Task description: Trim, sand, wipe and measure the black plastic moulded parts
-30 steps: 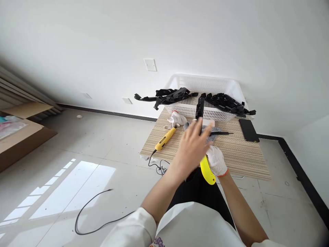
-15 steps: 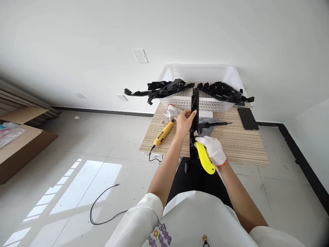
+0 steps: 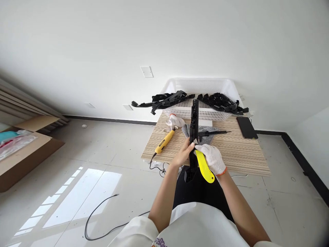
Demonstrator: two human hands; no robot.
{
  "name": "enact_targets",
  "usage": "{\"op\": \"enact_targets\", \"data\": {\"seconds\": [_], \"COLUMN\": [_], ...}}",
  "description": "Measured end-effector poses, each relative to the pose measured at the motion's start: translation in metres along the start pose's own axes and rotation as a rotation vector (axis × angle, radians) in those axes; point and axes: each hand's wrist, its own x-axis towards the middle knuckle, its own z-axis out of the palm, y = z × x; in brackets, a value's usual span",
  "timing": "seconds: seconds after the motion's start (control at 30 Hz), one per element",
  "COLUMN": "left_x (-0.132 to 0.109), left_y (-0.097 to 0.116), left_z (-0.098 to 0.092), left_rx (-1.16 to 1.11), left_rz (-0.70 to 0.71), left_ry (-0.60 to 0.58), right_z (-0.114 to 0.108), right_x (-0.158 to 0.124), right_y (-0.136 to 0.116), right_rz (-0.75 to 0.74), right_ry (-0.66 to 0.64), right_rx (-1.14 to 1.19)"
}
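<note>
A long black plastic part (image 3: 193,123) stands lengthwise over the near edge of the wooden table (image 3: 236,151). My bare left hand (image 3: 184,154) grips its lower half from the left. My right hand (image 3: 212,158), in a white glove, is closed on a yellow utility knife (image 3: 204,166) whose tip touches the part just right of my left fingers. A grey glove (image 3: 205,132) lies flat on the table behind the part.
A white basket (image 3: 205,111) with several black parts stands at the table's far edge. A yellow corded tool (image 3: 165,141), a white glove (image 3: 174,120), a thin black tool (image 3: 214,132) and a phone (image 3: 247,127) lie on the table. A cable (image 3: 102,212) trails on the floor; a cardboard box (image 3: 23,151) stands left.
My left hand reached forward, took hold of the black part high up, then slid down it toward me beside the knife. The right hand stayed on the knife.
</note>
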Motion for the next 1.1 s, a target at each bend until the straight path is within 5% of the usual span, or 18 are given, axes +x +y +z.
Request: {"op": "enact_targets", "data": {"seconds": [0.1, 0.2, 0.47, 0.63, 0.83, 1.1], "left_x": [-0.014, -0.013, -0.001, -0.001, -0.008, -0.010], "left_y": [-0.013, -0.019, -0.019, -0.021, -0.025, -0.023], "left_z": [0.005, 0.008, 0.012, 0.013, 0.012, 0.012], "left_rx": [-0.043, 0.016, -0.095, -0.068, 0.232, 0.268], "left_rz": [0.030, 0.062, -0.123, -0.057, 0.131, 0.105], "left_ry": [-0.067, 0.000, 0.025, 0.045, 0.069, 0.061], "right_z": [-0.004, -0.005, -0.004, -0.010, -0.011, -0.007], "right_x": [0.000, -0.001, -0.004, -0.001, 0.006, 0.005], "right_y": [-0.001, -0.003, 0.002, 0.007, 0.003, 0.006], "right_rz": [-0.003, 0.041, 0.377, 0.339, 0.281, 0.278], "right_ry": [0.003, 0.039, 0.398, 0.357, 0.257, 0.218], "right_rx": [0.011, 0.076, 0.631, 0.719, 0.614, 0.588]}}
